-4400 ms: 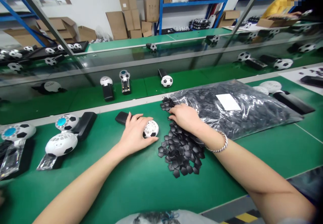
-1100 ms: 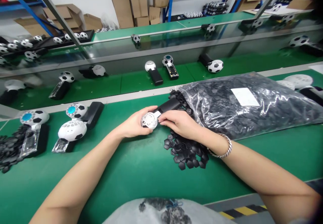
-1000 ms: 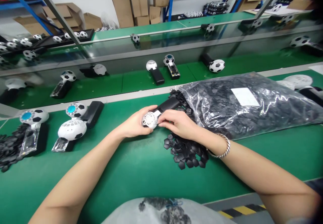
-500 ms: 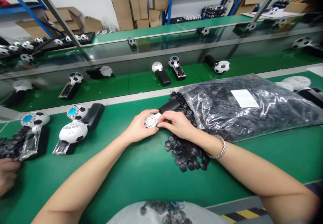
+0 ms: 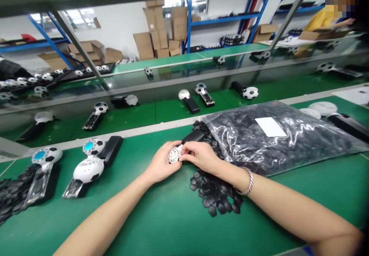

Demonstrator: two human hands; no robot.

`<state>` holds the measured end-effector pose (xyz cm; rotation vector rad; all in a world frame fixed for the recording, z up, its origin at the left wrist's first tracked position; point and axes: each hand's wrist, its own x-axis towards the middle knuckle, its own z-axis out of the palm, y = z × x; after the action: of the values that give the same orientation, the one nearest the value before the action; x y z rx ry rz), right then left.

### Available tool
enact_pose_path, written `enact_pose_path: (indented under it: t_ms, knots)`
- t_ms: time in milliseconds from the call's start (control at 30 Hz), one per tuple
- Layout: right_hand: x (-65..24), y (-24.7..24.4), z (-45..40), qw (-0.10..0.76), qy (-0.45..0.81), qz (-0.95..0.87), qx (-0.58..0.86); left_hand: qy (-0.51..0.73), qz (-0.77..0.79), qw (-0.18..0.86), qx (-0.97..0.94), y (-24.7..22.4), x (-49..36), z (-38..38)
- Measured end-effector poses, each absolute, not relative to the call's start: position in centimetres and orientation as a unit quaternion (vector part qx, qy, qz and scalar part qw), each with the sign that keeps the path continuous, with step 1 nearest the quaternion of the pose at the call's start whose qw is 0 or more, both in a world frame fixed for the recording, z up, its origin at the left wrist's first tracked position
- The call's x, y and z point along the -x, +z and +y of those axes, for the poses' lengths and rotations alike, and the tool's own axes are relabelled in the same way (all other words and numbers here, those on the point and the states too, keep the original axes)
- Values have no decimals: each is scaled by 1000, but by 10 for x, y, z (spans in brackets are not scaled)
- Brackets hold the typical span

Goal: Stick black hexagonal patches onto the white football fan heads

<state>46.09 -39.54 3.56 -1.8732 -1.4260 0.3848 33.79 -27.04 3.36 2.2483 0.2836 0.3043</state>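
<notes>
My left hand (image 5: 163,163) wraps round the white latticed ball head of a unit (image 5: 174,154) whose black handle points up and to the right. At the ball's right edge, my right hand (image 5: 198,156) pinches with thumb and forefinger; a small dark piece seems to show at the fingertips, but it is too small to make out. Loose black pentagon pieces (image 5: 215,194) lie under and below my right wrist. More spill from the mouth of a clear plastic bag (image 5: 271,144) on the right, which bears a white label.
Football-headed units (image 5: 88,169) lie left on the green table (image 5: 161,217), beside another heap of black pieces (image 5: 14,194). A green conveyor (image 5: 164,112) behind carries several units. White ovals and a black handle lie far right. A person in yellow (image 5: 324,19) is at the back right.
The view has tilted up, so the scene sits lower in the frame. Both hands keep their hold at the ball. The other person's hand at the left edge has gone from view.
</notes>
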Motion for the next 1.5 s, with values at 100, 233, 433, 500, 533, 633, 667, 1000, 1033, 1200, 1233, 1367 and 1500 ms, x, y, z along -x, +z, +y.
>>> enact_pose_path:
  t_ms: [100, 233, 433, 500, 533, 633, 667, 1000, 1033, 1200, 1233, 1367, 1500]
  knots:
    - [-476, 54, -390, 340, 178, -566, 729, 116, 152, 488, -852, 33, -339, -264]
    - [-539, 83, -363, 277, 90, -509, 810, 173, 194, 504, -824, 43, -359, -229]
    - [-636, 79, -306, 147, 63, -395, 905, 322, 270, 415, -807, 41, -434, -147]
    - [-649, 66, -293, 119, 80, -362, 921, 331, 284, 407, -803, 30, -451, -131]
    - [-652, 60, -289, 109, 86, -347, 928, 335, 287, 405, -801, 24, -455, -127]
    - [-655, 51, -282, 101, 89, -316, 939, 347, 281, 412, -794, 12, -456, -130]
    - [-654, 53, -283, 105, 89, -310, 941, 350, 277, 420, -790, 11, -453, -135]
    - [-509, 83, -355, 237, 15, -539, 808, 212, 229, 676, -667, 53, -415, -239]
    - [-491, 83, -366, 242, 28, -568, 786, 186, 236, 714, -633, 58, -408, -244]
    - [-460, 80, -414, 92, 110, -600, 787, 73, 284, 757, -584, 72, -361, -241]
    - [-462, 78, -420, 43, 118, -598, 792, 47, 282, 738, -612, 72, -352, -238]
    - [-472, 70, -427, -35, 150, -611, 776, -7, 235, 569, -788, 64, -333, -232]
    - [-476, 64, -423, -12, 160, -624, 764, -8, 196, 381, -903, 52, -335, -234]
